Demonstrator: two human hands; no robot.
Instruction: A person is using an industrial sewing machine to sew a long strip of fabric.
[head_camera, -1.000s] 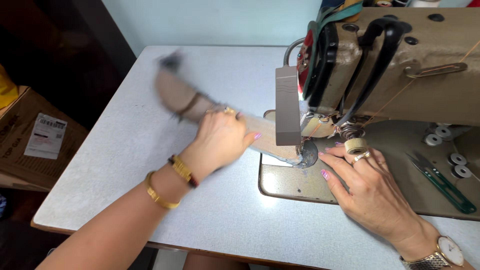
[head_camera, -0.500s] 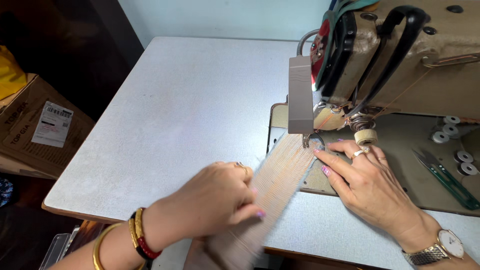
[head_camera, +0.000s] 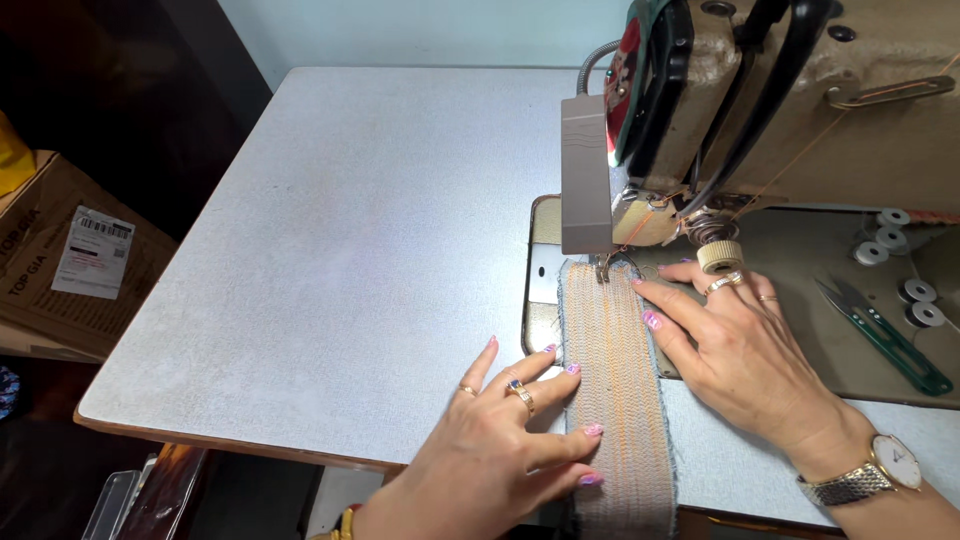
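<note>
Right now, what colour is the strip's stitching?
Orange rows on the beige strip, clearest in the head view.

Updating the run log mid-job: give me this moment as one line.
left hand: flat on fabric strip | right hand: fingertips at strip's right edge | strip end: under presser foot | thread snips: on machine bed, untouched

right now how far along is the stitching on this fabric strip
Done: orange stitch rows already run along the fabric strip. In hand: the left hand and right hand press it flat, its far end under the presser foot. Left: can't tell how many rows remain.
</note>
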